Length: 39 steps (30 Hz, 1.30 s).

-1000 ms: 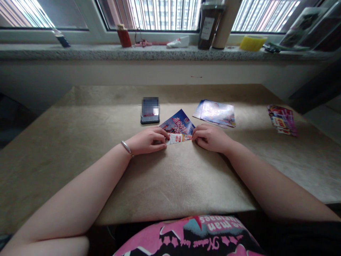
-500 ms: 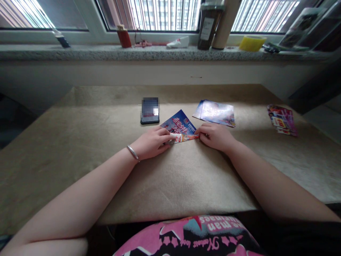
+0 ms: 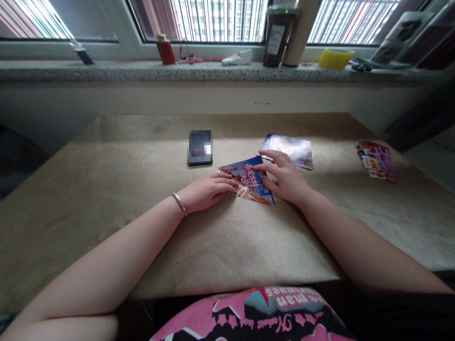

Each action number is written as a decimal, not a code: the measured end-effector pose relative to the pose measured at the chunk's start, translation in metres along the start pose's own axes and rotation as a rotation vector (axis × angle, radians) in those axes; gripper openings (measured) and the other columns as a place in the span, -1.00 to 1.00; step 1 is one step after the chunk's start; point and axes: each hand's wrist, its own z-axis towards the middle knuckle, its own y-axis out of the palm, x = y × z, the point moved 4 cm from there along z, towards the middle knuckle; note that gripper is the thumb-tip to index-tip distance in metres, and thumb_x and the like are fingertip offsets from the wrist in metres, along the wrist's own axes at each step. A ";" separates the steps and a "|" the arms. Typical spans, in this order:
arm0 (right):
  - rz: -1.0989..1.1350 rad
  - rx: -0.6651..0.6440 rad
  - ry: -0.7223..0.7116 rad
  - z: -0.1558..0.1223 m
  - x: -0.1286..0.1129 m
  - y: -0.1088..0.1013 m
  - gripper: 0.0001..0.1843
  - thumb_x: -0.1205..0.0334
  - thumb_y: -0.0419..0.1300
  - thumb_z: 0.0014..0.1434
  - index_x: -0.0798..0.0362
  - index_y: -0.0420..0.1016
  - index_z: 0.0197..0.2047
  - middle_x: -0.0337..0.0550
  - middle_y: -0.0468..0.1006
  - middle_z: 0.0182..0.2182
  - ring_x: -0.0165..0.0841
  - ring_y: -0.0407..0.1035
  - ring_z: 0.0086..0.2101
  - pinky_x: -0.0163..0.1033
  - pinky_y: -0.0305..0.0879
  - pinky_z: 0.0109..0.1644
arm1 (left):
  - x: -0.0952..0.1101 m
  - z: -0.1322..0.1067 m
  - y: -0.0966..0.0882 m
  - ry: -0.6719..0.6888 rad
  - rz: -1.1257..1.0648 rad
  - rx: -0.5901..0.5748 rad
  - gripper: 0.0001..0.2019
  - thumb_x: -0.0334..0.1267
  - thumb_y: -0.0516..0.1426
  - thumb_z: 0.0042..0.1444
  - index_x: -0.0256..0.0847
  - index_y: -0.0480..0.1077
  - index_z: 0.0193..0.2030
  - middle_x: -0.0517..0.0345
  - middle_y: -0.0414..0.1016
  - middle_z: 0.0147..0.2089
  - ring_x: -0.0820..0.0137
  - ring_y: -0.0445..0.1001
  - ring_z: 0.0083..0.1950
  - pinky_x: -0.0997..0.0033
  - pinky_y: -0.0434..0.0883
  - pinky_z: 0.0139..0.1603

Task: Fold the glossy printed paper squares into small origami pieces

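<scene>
A folded blue and red leaflet lies on the beige table between my hands. My left hand, with a silver bangle at the wrist, rests on the leaflet's left edge, fingers curled and pressing down. My right hand lies on the leaflet's right side with its fingers stretched out flat across the paper.
A dark phone lies just behind the leaflet. A stack of blue leaflets sits behind my right hand. A pink leaflet lies far right. The window sill holds a red cup, a jar, a yellow tape roll and other bits.
The leaflet has been turned clockwise and now lies flatter on the table. My right hand went from pinching its right corner to lying spread over it. My left hand barely moved.
</scene>
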 end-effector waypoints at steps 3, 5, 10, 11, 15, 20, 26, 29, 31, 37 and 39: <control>-0.010 -0.003 0.023 0.000 0.002 0.002 -0.75 0.29 0.12 0.17 -0.07 0.48 -0.09 -0.04 0.39 0.01 -0.14 0.20 0.09 0.08 0.24 0.13 | -0.001 0.000 0.000 0.009 -0.003 0.013 -0.69 -0.47 -0.05 0.23 -0.16 0.44 -0.04 0.12 0.49 0.05 0.36 0.35 0.17 0.19 0.34 0.21; -0.004 0.013 0.065 -0.001 0.005 0.002 -0.77 0.29 0.13 0.16 -0.06 0.49 -0.12 -0.04 0.43 -0.10 -0.15 0.26 0.00 0.06 0.28 0.07 | -0.001 -0.001 -0.001 0.019 0.015 0.017 -0.70 -0.47 -0.04 0.22 -0.16 0.44 -0.05 0.12 0.50 0.04 0.36 0.35 0.16 0.19 0.35 0.19; 0.046 0.002 0.121 -0.003 0.011 0.004 -0.81 0.31 0.14 0.13 -0.03 0.53 -0.20 -0.06 0.46 -0.23 -0.20 0.33 -0.16 -0.02 0.32 -0.05 | -0.004 -0.003 -0.005 -0.007 0.141 0.034 -0.72 -0.43 -0.03 0.23 -0.13 0.46 -0.06 0.11 0.48 0.06 0.34 0.39 0.12 0.19 0.39 0.12; 0.059 -0.003 0.130 -0.003 0.012 0.005 -0.82 0.31 0.14 0.13 -0.02 0.54 -0.22 -0.07 0.47 -0.25 -0.21 0.34 -0.19 -0.04 0.32 -0.07 | -0.005 -0.004 -0.005 -0.021 0.172 0.039 -0.72 -0.42 -0.02 0.23 -0.13 0.46 -0.06 0.10 0.47 0.08 0.34 0.39 0.12 0.19 0.39 0.11; 0.101 -0.051 0.179 -0.003 0.015 0.008 -0.83 0.31 0.13 0.13 0.00 0.56 -0.25 -0.09 0.51 -0.35 -0.25 0.34 -0.27 -0.13 0.31 -0.16 | -0.007 -0.006 -0.007 -0.089 0.298 0.029 -0.75 -0.34 0.01 0.24 -0.10 0.44 -0.04 0.10 0.42 0.14 0.30 0.38 0.12 0.16 0.36 0.10; 0.163 -0.205 0.233 -0.004 0.015 0.016 -0.82 0.34 0.13 0.12 0.02 0.57 -0.27 -0.13 0.52 -0.43 -0.33 0.34 -0.38 -0.23 0.25 -0.27 | -0.006 -0.007 -0.008 -0.221 0.419 -0.008 -0.72 -0.18 -0.03 0.29 -0.10 0.42 0.01 0.11 0.31 0.24 0.23 0.33 0.16 0.13 0.29 0.14; 0.163 -0.307 0.153 -0.003 0.007 0.018 -0.84 0.29 0.16 0.12 0.02 0.57 -0.27 -0.17 0.49 -0.51 -0.35 0.32 -0.43 -0.27 0.20 -0.35 | -0.004 -0.008 -0.005 -0.366 0.439 -0.084 -0.56 0.03 -0.08 0.28 -0.12 0.31 0.17 0.05 0.13 0.34 0.13 0.20 0.26 0.08 0.17 0.24; 0.152 -0.319 0.113 -0.003 0.005 0.017 -0.83 0.24 0.15 0.15 0.01 0.56 -0.25 -0.16 0.50 -0.48 -0.35 0.33 -0.42 -0.27 0.21 -0.33 | -0.004 -0.009 -0.002 -0.380 0.424 -0.109 -0.46 0.12 -0.08 0.24 -0.17 0.24 0.22 0.01 0.13 0.34 0.11 0.17 0.28 0.07 0.13 0.27; 0.136 -0.330 0.077 -0.003 0.004 0.016 -0.81 0.18 0.13 0.18 0.00 0.56 -0.23 -0.15 0.51 -0.46 -0.34 0.34 -0.39 -0.26 0.22 -0.31 | -0.004 -0.010 0.000 -0.392 0.408 -0.131 -0.38 0.16 -0.07 0.21 -0.23 0.19 0.26 -0.05 0.11 0.35 0.09 0.15 0.30 0.09 0.11 0.29; 0.048 -0.330 -0.027 -0.003 0.000 0.012 -0.75 0.09 0.17 0.15 0.00 0.55 -0.18 -0.08 0.51 -0.33 -0.27 0.36 -0.29 -0.18 0.29 -0.22 | 0.000 -0.011 0.006 -0.419 0.367 -0.172 -0.35 0.09 -0.01 0.21 -0.31 0.09 0.31 -0.19 0.09 0.32 0.04 0.12 0.31 0.09 0.10 0.30; 0.060 -0.294 -0.066 -0.002 -0.002 0.010 -0.73 0.05 0.20 0.12 0.00 0.55 -0.17 -0.03 0.50 -0.20 -0.23 0.36 -0.20 -0.11 0.31 -0.13 | 0.002 -0.010 0.005 -0.391 0.360 -0.148 -0.43 0.01 0.02 0.22 -0.23 0.13 0.29 -0.15 0.16 0.27 0.08 0.19 0.26 0.10 0.17 0.25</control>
